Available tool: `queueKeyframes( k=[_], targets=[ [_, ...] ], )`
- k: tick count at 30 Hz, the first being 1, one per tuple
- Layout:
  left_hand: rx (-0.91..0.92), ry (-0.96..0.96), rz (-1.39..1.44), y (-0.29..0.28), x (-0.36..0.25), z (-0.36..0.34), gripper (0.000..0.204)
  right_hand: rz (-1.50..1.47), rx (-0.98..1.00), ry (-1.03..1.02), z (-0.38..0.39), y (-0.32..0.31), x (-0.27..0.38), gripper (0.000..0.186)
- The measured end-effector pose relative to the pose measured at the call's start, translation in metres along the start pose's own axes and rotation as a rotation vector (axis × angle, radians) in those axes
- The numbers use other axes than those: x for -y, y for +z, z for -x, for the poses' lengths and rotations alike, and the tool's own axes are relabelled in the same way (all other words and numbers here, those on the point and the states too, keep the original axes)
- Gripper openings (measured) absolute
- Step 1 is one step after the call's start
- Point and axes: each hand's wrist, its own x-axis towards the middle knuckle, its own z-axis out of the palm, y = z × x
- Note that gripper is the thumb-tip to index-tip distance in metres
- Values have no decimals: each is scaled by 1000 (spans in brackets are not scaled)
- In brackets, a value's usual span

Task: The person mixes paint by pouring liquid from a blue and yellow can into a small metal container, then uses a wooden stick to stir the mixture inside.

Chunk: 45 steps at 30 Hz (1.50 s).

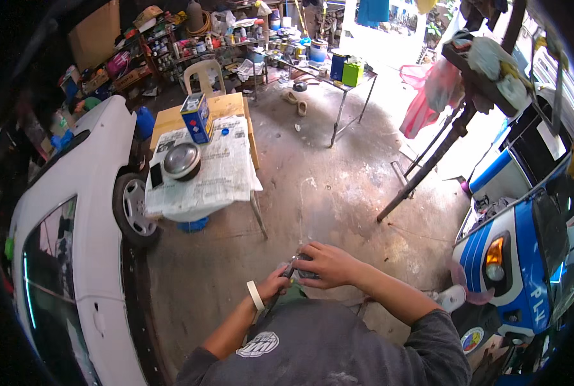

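Observation:
In front of my chest, both hands meet around a small grey metal tool that looks like a spray gun. My left hand is closed around its lower, handle-like part, and a pale band circles that wrist. A dark, thin length runs down from this hand against my shirt. Reaching in from the right, my right hand has its fingers curled over a dark rounded part at the tool's top. Those fingers hide much of it, so its exact form cannot be made out.
Ahead to the left, a newspaper-covered table bears a blue rectangular tin, a round metal-topped container and a phone. A white car stands left. On the right are a slanted metal post and a blue-and-white vehicle.

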Motion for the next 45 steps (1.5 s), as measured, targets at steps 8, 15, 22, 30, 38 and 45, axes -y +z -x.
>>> queueKeyframes(
  k=[8, 15, 22, 30, 38, 45],
  targets=[
    [115, 14, -147, -74, -221, -176, 69, -471, -363, 222, -113, -92, -204, 44],
    [2, 114, -154, -140, -315, -353, 83, -1666, -1198, 460, -147, -121, -391, 56],
    [-331, 214, 191, -171, -462, -483, 72, -2044, -1189, 731, -193, -173, -601, 66],
    [-562, 389, 236, -258, -590, -609, 80, -2187, -858, 744, -326, -213, -806, 65],
    [-588, 423, 183, -395, -713, -705, 74, -2178, -858, 898, -468, -166, -1016, 62],
    [-574, 345, 149, -483, -828, -757, 76, -1959, -987, 1046, -552, -174, -1163, 63]
  ],
)
